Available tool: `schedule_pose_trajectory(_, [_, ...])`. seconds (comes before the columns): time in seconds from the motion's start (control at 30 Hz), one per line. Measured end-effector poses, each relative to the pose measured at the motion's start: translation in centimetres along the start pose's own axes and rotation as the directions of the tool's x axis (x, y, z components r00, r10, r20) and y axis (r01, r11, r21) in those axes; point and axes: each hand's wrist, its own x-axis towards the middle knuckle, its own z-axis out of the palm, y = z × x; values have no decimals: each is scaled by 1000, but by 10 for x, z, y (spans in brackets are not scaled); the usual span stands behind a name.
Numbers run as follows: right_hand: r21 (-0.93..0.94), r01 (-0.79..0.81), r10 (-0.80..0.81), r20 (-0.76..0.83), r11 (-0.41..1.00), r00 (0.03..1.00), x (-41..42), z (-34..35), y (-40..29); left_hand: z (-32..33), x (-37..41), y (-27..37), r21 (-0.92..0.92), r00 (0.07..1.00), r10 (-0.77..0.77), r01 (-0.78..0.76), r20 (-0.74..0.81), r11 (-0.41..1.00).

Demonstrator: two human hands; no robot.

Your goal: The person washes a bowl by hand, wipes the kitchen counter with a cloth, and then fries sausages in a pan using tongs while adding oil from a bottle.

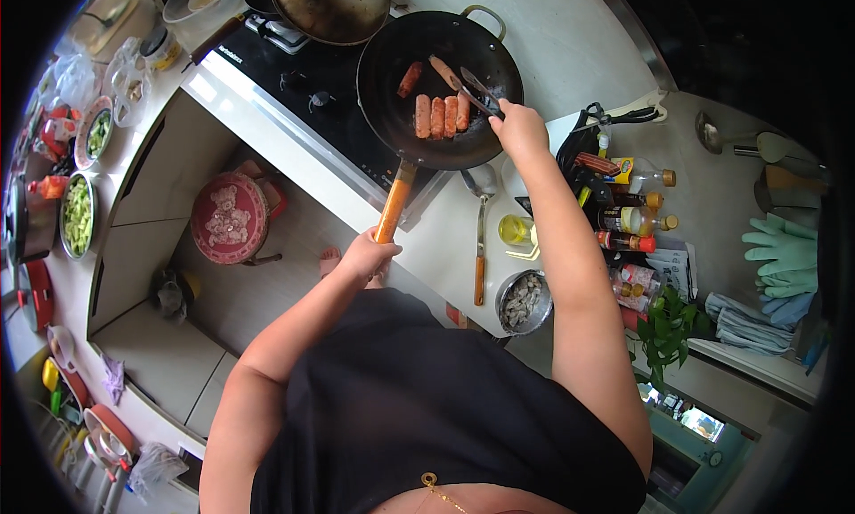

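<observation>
My left hand (369, 255) grips the wooden handle (395, 203) of a dark wok (394, 53) that sits over the black glass cooktop (307, 106). In my right hand (522, 132) is a pair of metal tongs (477, 96), reaching down into the wok. The tongs' tips are at a paler sausage (443, 72); whether they pinch it I cannot tell. Several browned sausages (437, 118) lie side by side in the lower part of the wok. A darker sausage (409, 80) rests apart on the left.
A metal spatula (480, 247) lies on the counter beside a pot of pale pieces (524, 301). Sauce bottles (631, 219) crowd the right, under my forearm. A domed lid (330, 9) stands behind the wok. Bowls of chopped greens (79, 217) line the left counter. A round stool (229, 218) is below.
</observation>
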Motion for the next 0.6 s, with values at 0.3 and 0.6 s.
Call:
schedule_pose_trajectory(0.3, [126,-107,102,49,986,994,21,38,-14,-1,3,-3,2,1000,-6,6,-10,1000])
schedule_pose_trajectory(0.6, [-192,84,-87,-8,978,996,26,10,22,4,1,1,-13,1000,-2,2,-2,1000])
